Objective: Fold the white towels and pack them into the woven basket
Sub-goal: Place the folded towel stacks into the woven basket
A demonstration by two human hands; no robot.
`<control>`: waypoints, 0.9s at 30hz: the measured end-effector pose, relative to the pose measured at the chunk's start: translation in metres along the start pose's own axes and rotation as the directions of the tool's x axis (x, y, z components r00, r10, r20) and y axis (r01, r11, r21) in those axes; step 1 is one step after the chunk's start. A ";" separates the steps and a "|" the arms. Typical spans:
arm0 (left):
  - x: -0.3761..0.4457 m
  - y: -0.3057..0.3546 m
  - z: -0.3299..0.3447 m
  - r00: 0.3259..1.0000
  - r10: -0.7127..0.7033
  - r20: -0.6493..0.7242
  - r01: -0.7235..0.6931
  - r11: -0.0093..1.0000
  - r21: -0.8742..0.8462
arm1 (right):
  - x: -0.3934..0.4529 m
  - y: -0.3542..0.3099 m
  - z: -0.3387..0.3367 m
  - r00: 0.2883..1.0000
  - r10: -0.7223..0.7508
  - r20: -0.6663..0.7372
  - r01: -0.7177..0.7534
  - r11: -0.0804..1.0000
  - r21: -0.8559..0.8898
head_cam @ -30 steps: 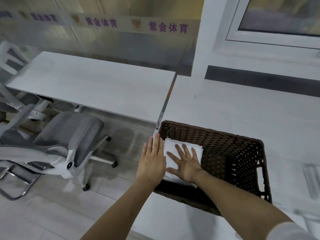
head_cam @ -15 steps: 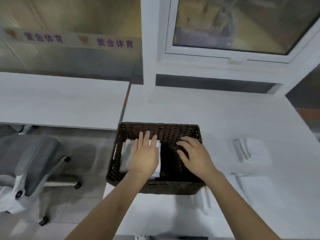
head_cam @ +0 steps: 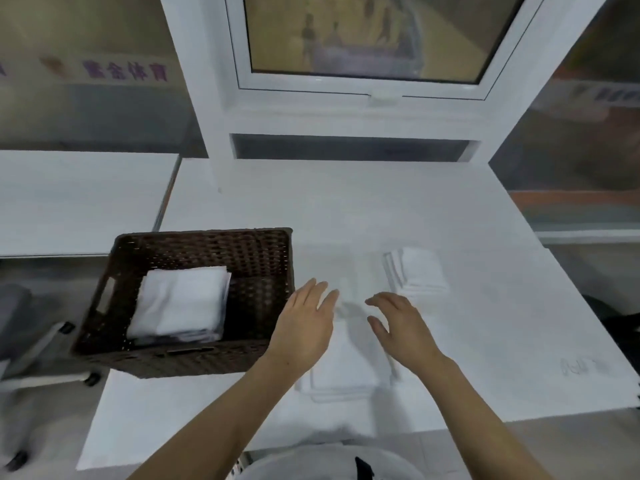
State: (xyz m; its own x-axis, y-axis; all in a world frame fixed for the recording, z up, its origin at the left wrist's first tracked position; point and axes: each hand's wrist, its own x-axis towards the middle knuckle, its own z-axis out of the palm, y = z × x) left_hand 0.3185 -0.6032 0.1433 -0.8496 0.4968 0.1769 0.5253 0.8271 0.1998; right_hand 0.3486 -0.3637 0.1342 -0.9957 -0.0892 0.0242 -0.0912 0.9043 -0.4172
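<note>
Head view: towel (head_cam: 346, 368) lies under both open hands (head_cam: 306, 323).

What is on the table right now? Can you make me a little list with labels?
basket: brown woven basket at the table's left edge
in the basket: folded white towels, on its left side
near towel: white towel flat on the table, under the hands
far towels: small folded stack to the right
left hand: open, holds nothing
right hand: open, holds nothing
</note>
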 end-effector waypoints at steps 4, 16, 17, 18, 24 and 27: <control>-0.002 0.016 0.023 0.995 -0.079 0.055 0.078 0.997 0.028 | -0.001 0.035 0.019 0.985 -0.045 0.168 0.037 0.998 0.049; -0.060 0.065 0.088 0.925 -0.165 0.341 0.154 0.986 0.060 | 0.079 0.044 0.049 0.730 -0.135 0.670 0.061 0.989 0.134; -0.064 0.063 0.093 0.908 -0.196 0.369 0.182 0.981 0.074 | 0.087 0.045 0.053 0.701 -0.121 0.703 0.049 0.991 0.121; -0.070 0.061 0.098 0.899 -0.205 0.386 0.192 0.979 0.073 | 0.095 0.047 0.058 0.665 -0.095 0.741 0.027 0.994 0.103; -0.099 0.065 0.119 0.844 -0.207 0.494 0.164 0.978 0.128 | 0.115 0.052 0.081 0.460 -0.015 0.888 0.021 1.000 0.006; -0.103 0.069 0.119 0.803 -0.201 0.561 0.151 0.979 0.134 | 0.123 0.053 0.091 0.430 -0.005 0.903 0.049 0.999 -0.018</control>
State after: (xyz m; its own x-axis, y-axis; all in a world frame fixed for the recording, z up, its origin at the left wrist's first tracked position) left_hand 0.4372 -0.5661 0.0243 -0.8145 0.3801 -0.4384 0.3794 0.9205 0.0932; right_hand 0.2227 -0.3653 0.0321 -0.4137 -0.4200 -0.8077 -0.1402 0.9060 -0.3993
